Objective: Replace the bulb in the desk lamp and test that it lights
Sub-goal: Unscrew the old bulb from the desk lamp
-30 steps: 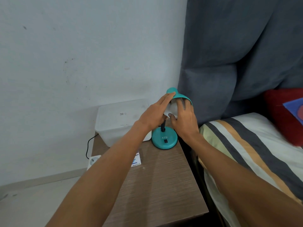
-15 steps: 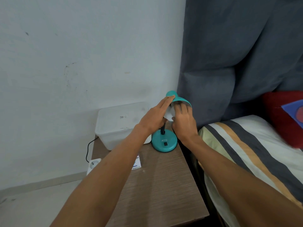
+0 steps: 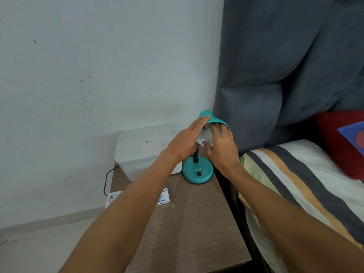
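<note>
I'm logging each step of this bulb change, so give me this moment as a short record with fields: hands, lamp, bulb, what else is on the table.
left hand: left hand with straight fingers resting on the teal lamp shade
right hand: right hand reaching under the shade, grip curled round the white bulb
lamp: base stands on the wooden bedside table, switch facing the camera
bulb: unlit; whether it is seated cannot be told
also on table: clear plastic box, small printed card

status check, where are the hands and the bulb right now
Left hand flat against teal lamp shade, steadying. Right hand gripping white bulb inside shade. Lamp not lit. Nothing blocking; plastic box sits beside the base.
</note>
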### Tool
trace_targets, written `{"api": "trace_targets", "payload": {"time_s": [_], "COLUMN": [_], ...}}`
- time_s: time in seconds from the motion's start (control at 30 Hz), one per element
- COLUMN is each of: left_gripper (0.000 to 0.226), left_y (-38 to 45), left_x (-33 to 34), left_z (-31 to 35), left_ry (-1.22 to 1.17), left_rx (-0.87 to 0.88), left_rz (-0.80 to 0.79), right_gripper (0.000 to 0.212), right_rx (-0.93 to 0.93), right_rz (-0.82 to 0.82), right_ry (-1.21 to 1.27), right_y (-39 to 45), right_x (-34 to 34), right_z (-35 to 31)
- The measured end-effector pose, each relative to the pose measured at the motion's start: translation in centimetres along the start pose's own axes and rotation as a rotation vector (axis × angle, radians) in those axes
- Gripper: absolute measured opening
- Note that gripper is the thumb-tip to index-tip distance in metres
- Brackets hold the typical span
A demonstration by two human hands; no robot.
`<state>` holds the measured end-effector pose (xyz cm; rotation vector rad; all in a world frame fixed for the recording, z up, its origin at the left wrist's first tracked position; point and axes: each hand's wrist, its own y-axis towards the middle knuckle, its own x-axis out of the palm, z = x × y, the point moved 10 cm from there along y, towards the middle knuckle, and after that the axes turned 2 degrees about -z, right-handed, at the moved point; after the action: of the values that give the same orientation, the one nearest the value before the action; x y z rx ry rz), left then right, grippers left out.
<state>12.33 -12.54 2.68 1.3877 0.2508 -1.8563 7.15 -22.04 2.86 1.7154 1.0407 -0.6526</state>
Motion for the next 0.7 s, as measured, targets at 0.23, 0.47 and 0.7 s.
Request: {"api": "trace_targets", "payload": {"time_s": [0.23, 0.47, 0.7], "left_gripper": [0.101, 0.100, 0.098], "left_y": [0.1, 0.1, 0.0], "left_x": [-0.2, -0.1, -0.2], "left_z": [0.1, 0.1, 0.0], "left_ry": [0.011, -0.018, -0.002], "left_rx": [-0.002, 0.008, -0.011], "left_rz": [-0.004, -0.011, -0.005], "right_gripper": [0.069, 0.069, 0.074], "right_rx": [-0.088, 0.044, 0.009], "right_rz": [-0.041, -0.016, 0.014], "right_ry": [-0.070, 0.006, 0.042], "right_y": [0.3, 0.4, 0.0], "right_x": [0.4, 0.6, 0.2], "right_z": [-1.2, 0.1, 0.0]}}
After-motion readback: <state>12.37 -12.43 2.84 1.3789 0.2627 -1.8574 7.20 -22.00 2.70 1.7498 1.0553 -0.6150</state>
